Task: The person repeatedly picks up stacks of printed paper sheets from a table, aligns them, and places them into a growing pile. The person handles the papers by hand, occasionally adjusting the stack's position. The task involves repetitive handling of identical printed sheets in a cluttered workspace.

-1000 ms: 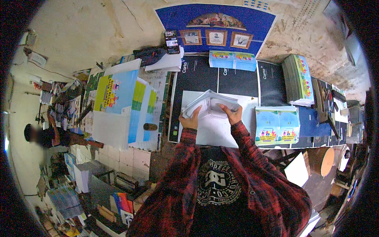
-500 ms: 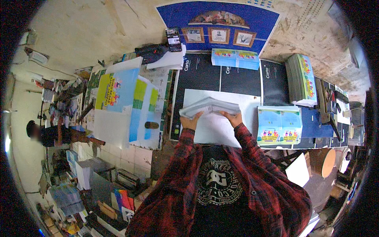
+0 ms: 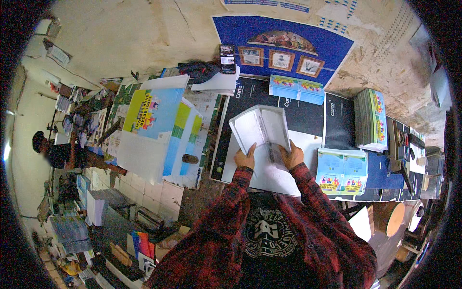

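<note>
A bent stack of printed white sheets stands tilted over a large white sheet, folded in a V with its inner pages showing. My left hand is closed on the stack's lower left edge, the thumb lying on the page. On the lower right edge, my right hand grips the same stack, its fingers partly hidden behind the paper. Right of my right hand lies a pile of blue printed covers with colourful figures.
Farther back sit a low blue stack of covers and a taller stack. A black stapler-like tool stands at the right. Large printed sheets cover the left table. A person is at the far left.
The sheet stack has been tipped up from nearly edge-on, so its inner pages now show. Both hands have shifted toward its lower edge. The whole view has moved slightly.
</note>
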`<state>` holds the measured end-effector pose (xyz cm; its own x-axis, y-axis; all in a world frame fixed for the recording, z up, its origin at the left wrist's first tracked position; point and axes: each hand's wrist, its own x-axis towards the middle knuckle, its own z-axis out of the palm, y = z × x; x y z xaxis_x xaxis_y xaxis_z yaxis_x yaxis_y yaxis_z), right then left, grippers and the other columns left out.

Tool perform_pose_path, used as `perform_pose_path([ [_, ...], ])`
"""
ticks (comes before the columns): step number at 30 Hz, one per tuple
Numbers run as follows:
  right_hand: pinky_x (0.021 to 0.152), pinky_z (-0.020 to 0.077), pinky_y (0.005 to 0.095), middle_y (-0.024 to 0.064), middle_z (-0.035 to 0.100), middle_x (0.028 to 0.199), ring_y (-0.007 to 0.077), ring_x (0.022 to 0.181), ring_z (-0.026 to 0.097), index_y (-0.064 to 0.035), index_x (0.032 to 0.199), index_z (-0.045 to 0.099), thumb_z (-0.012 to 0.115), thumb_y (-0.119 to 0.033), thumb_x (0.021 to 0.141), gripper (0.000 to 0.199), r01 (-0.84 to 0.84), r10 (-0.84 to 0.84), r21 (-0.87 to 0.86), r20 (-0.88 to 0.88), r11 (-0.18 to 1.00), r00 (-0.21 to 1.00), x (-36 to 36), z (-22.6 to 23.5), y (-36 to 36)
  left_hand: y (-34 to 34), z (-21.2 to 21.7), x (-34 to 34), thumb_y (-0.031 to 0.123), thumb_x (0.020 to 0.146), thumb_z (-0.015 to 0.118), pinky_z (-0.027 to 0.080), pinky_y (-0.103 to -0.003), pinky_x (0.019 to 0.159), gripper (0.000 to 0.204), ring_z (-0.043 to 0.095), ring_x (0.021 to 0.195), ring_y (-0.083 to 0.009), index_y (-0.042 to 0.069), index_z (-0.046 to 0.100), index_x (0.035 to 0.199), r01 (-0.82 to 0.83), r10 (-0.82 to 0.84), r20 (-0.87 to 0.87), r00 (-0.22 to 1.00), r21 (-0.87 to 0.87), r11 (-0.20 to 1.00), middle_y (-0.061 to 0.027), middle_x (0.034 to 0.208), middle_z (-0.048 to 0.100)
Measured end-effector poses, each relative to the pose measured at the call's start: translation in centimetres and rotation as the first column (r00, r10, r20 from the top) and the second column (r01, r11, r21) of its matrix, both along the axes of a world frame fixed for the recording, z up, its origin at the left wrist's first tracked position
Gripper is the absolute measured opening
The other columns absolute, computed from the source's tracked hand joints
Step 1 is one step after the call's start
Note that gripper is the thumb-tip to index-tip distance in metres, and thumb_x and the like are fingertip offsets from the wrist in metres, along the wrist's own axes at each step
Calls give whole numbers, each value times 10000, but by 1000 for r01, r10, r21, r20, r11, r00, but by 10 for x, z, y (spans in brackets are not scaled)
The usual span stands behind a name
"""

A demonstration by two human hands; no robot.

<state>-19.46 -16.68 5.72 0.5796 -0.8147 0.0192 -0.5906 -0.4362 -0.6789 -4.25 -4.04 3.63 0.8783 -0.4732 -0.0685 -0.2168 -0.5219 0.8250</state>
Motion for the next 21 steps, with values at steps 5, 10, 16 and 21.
perform_pose_path([
  [5, 709, 499, 465, 238, 588, 1071, 388, 871, 611, -54, 1240, 415, 583, -304, 801, 532, -66, 93, 115, -255, 991, 962, 34, -42, 38, -5, -85, -7, 722, 730, 525, 421, -399, 896, 915, 469, 1153, -248, 27, 413, 1316, -271, -156, -942, 298, -240, 932, -140, 1280, 478],
  [10, 1087, 200, 466, 289, 132, 1448, 443, 1349, 122, 75, 1392, 151, 597, -364, 758, 890, -287, -26, -559, -485, 778, 874, 47, -143, 143, 23, -144, -8, 669, 770, 518, 322, -381, 1001, 846, 415, 1207, -259, 59, 389, 1342, -15, -322, -915, 243, -335, 942, -120, 1339, 424],
  [16, 1035, 329, 414, 228, 422, 1328, 353, 1219, 426, -37, 1318, 405, 578, -613, 738, 836, -418, 680, 652, -209, 633, 703, 57, -97, 33, 73, -179, 24, 643, 704, 610, 401, -374, 919, 743, 559, 1041, -262, 42, 584, 1140, 199, -117, -543, 832, 94, 976, -112, 1136, 600],
  [21, 1079, 217, 425, 204, 329, 1405, 343, 1322, 280, -15, 1356, 345, 432, -280, 918, 519, 67, 107, -362, 439, 930, 892, 137, -43, 25, 81, -160, 28, 526, 730, 678, 442, -374, 859, 624, 605, 978, -269, -21, 640, 1027, 240, -129, -478, 869, 179, 954, -164, 1044, 645],
])
